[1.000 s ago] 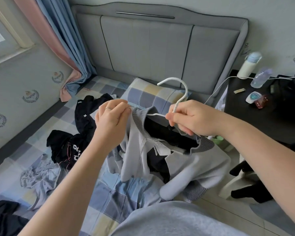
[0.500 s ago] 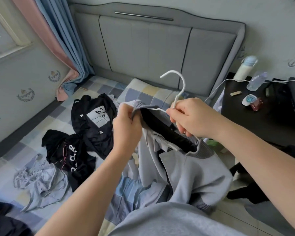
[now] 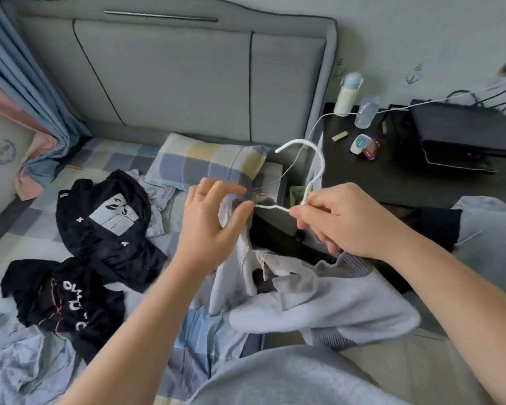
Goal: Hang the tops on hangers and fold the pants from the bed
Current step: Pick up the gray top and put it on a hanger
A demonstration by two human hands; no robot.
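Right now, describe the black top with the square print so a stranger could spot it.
Start at the checked bed, then find the pillow. Down-left of it lies a crumpled black top. Its pale square print sets it apart from the black garment nearer the camera, which bears white lettering.
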